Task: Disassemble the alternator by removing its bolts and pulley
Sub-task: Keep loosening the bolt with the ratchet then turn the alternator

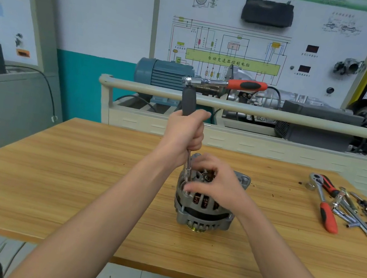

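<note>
Standing upright at the middle of the wooden surface, the alternator is steadied by the right hand, fingers curled on its top housing; the left hand grips a vertical extension driver carrying a ratchet. Spare tools lie far right.

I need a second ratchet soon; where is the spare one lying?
In the head view, the spare ratchet lies on the wooden table at the far right, beside loose extension bars, well right of the alternator.
</note>
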Motion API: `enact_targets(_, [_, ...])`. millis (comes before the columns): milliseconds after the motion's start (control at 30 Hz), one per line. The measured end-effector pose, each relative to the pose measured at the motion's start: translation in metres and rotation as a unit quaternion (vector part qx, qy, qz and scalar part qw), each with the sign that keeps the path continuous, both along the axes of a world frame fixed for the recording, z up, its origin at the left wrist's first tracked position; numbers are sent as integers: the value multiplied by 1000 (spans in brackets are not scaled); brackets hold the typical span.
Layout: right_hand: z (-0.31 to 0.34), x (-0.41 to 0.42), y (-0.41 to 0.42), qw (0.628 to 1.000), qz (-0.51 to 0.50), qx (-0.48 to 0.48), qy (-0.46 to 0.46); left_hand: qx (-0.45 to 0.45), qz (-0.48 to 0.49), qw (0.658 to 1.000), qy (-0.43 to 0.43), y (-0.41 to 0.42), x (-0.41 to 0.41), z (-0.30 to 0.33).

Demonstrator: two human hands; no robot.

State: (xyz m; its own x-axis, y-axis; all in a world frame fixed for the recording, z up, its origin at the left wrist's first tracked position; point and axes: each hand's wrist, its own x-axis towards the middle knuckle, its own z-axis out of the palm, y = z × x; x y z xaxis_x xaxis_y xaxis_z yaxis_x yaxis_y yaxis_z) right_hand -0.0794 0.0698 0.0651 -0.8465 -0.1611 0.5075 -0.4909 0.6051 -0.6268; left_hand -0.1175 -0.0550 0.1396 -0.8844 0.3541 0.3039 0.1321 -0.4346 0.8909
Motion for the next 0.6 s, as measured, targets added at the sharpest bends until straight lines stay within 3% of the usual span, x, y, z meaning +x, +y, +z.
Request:
enact_targets(100, [5, 3, 7, 969, -13, -245, -15, -5, 0, 1000, 6, 5, 1, -1])
enact_targets(167, [5, 2, 9, 950, -37, -308, -44, -20, 3, 1000, 11, 8, 1, -3])
enact_targets(600, [0, -2, 8, 954, -42, -294, -32, -54, -2, 998, 9, 15, 4, -9])
